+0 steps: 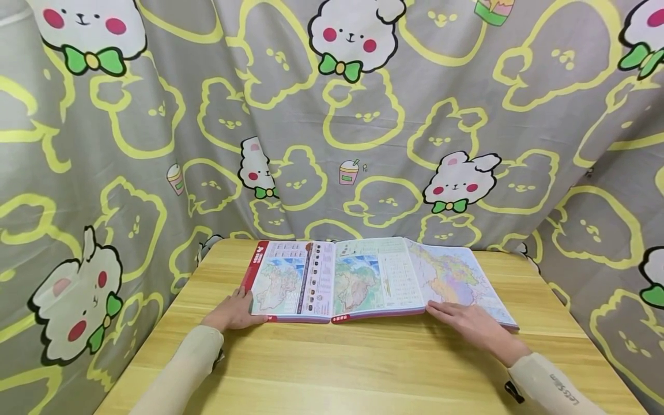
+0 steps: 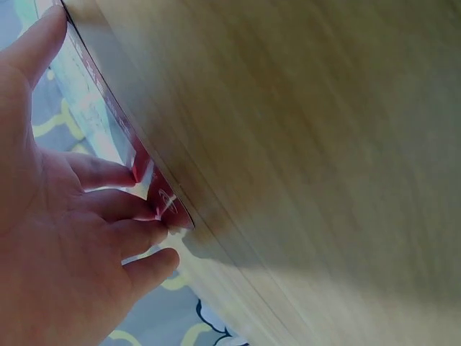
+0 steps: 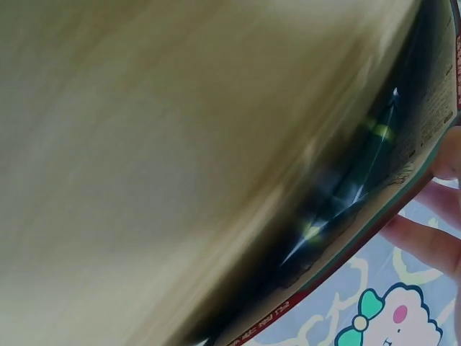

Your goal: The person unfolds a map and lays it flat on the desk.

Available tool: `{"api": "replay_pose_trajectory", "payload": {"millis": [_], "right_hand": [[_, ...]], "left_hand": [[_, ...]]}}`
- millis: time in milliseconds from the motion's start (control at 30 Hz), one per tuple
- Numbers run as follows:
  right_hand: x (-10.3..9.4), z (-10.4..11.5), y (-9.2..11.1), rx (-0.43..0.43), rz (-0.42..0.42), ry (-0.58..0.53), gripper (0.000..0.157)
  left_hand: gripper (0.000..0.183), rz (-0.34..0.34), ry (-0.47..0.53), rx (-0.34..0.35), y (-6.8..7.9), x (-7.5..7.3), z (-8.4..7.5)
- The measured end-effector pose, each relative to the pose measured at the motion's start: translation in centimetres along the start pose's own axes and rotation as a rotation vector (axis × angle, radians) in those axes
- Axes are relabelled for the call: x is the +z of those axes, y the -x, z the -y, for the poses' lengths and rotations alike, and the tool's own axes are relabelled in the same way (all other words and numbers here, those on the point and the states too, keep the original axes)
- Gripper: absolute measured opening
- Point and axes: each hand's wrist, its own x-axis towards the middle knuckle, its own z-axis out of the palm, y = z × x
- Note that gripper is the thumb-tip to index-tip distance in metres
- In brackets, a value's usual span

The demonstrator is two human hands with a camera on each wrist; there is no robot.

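Observation:
A folding map with a red left border lies partly unfolded on the table, its panels printed with coloured maps and text. At its near left corner is my left hand: the thumb runs along the near edge and the fingers rest by the red border. The left wrist view shows those fingertips touching the red edge. My right hand reaches over the right panel and pinches the near edge by a fold. Seen from the right wrist, the map's edge stands raised with a dark gap below.
The wooden table extends on both sides of the map and toward me. Behind it and along both sides hangs a grey curtain with yellow outlines and white cartoon animals.

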Motion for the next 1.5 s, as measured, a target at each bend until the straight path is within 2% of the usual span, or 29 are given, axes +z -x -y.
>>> {"api": "replay_pose_trajectory", "payload": {"millis": [133, 333, 567, 700, 967, 1133, 1500], "right_hand": [[0.2, 0.1, -0.2, -0.013, 0.042, 0.026, 0.055], [0.3, 0.2, -0.5, -0.034, 0.116, 0.044, 0.054], [0.3, 0.2, -0.9, -0.101, 0.124, 0.091, 0.048], [0.6, 0.2, -1.1, -0.111, 0.149, 0.101, 0.051], [1.8, 0.3, -0.9, -0.152, 0.145, 0.094, 0.048], [2.1, 0.6, -0.7, -0.145, 0.179, 0.076, 0.043], [2.2, 0.7, -0.5, -0.127, 0.173, 0.064, 0.040]], "left_hand": [[0.109, -0.007, -0.026, -0.012, -0.1, 0.0, 0.1], [0.111, -0.019, -0.047, -0.034, -0.3, -0.1, 0.1], [0.111, -0.025, -0.046, -0.033, -0.6, 0.0, 0.3], [0.112, -0.024, -0.045, -0.030, -0.7, 0.1, 0.5], [0.112, -0.012, -0.030, -0.038, -0.8, -0.1, 0.7], [0.113, -0.001, -0.005, -0.053, -0.7, -0.3, 0.6], [0.113, 0.017, -0.003, -0.075, -0.9, -0.3, 0.6]]}}
